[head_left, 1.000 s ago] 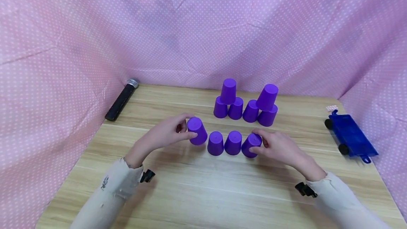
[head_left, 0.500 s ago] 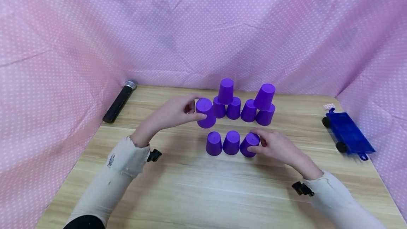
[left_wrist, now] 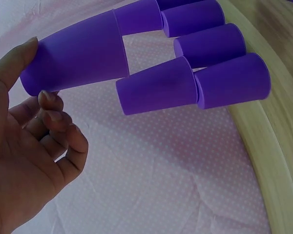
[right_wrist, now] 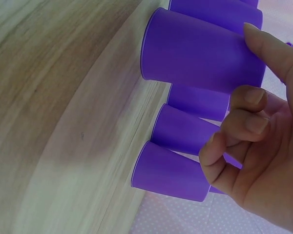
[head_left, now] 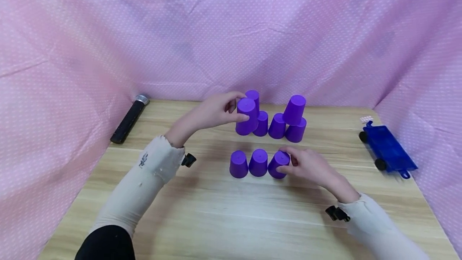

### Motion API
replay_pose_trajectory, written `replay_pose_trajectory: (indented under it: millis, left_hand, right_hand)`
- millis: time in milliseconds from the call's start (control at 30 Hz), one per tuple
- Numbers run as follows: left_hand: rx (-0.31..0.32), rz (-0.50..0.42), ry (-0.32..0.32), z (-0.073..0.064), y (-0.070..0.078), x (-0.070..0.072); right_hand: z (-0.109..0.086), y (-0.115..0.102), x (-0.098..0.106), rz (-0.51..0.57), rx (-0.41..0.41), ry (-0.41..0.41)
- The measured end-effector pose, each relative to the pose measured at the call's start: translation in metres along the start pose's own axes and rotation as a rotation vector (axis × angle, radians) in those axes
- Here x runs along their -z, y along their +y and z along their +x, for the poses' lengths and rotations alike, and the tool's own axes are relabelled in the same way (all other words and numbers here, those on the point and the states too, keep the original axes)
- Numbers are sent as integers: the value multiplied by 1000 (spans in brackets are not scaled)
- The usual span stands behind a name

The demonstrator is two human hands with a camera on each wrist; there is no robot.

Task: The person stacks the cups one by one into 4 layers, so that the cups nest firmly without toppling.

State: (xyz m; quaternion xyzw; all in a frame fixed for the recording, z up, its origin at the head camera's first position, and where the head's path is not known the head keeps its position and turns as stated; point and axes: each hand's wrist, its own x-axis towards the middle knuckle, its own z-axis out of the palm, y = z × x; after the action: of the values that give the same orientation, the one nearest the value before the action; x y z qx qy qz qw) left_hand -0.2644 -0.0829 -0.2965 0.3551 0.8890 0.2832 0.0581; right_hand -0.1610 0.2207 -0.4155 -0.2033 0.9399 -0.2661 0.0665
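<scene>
My left hand (head_left: 216, 111) pinches an upside-down purple cup (head_left: 247, 108) between thumb and fingers, raised in front of the back left stack. That cup partly hides an upper cup (head_left: 253, 96) and the lower ones there. In the left wrist view the gripped cup (left_wrist: 78, 53) is held near its narrow base. My right hand (head_left: 310, 167) pinches the right-end cup (head_left: 276, 163) of the front row, which appears to stand on the table. Beside it are a middle cup (head_left: 258, 163) and a left cup (head_left: 238, 165), both upside down.
At the back right, one cup (head_left: 294, 109) sits atop a lower pair, including a left one (head_left: 276, 126). A black microphone (head_left: 128, 121) lies at the wooden table's (head_left: 223, 220) left edge. A blue wheeled cart (head_left: 388, 147) stands at right. Pink dotted cloth (head_left: 231, 31) surrounds the table.
My left hand has lifted its cup from the left end of the front row, up and rightward to the back left stack. The right hand keeps its grip on its cup.
</scene>
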Motion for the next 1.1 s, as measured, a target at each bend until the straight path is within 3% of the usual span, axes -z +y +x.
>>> replay_pose_trajectory:
  millis: [167,433,733,1100]
  left_hand:
    - [-3,6,10,22,0,-1]
    - [74,10,14,53,-2,-5]
    - [79,107,11,84,5,-13]
    - [62,335,12,113,7,-31]
  right_hand:
    - [-1,0,1,10,-5,-12]
    - [0,2,0,-12,3,-10]
    - [0,4,-1,-36,26,10]
    - [0,5,0,-34,20,0]
